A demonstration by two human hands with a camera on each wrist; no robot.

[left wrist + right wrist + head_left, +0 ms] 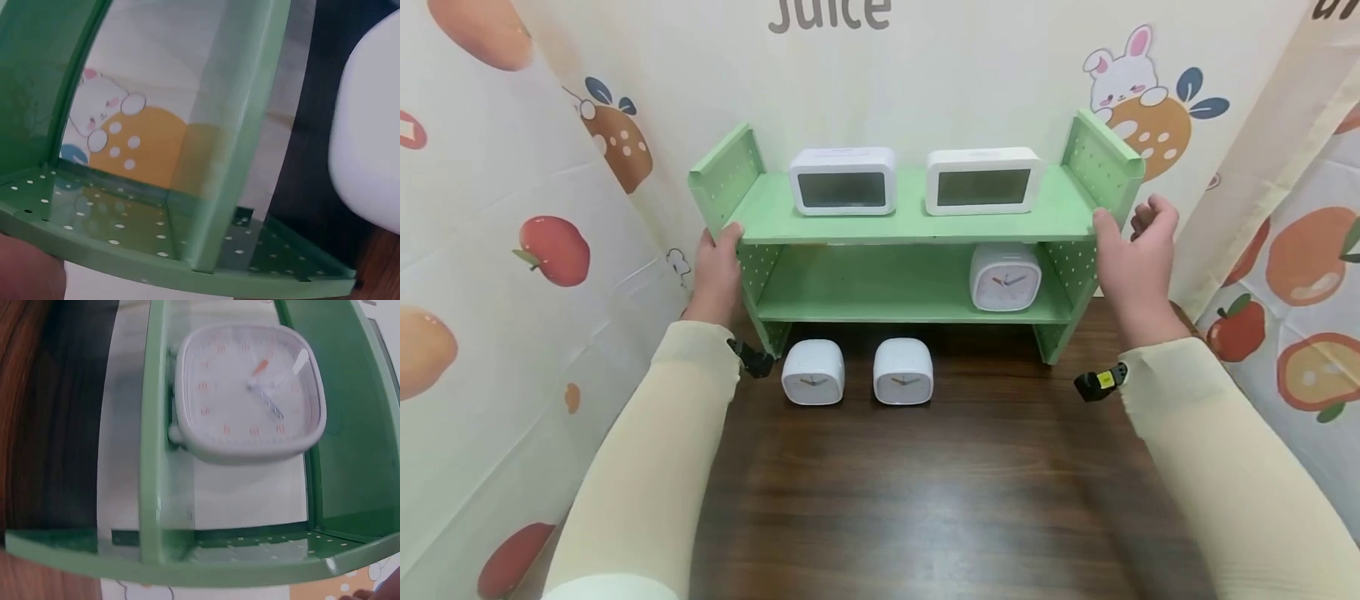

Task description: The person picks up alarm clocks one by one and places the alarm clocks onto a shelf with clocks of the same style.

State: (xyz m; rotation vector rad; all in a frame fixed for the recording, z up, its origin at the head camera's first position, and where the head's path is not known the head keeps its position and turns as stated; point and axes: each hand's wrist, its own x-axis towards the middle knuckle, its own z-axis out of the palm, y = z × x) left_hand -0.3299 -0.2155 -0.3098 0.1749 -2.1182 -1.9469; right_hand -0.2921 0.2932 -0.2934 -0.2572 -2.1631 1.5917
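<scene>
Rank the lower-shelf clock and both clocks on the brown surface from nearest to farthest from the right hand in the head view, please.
1. Lower-shelf clock, rightmost of the three.
2. Right brown-surface clock, sideways between the others.
3. Left brown-surface clock, leftmost.

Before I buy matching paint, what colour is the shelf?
Light green; the shelf shows best in the head view.

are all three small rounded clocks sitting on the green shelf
No, one rounded clock sits on the lower shelf, but the other two stand on the brown wooden surface.
</scene>
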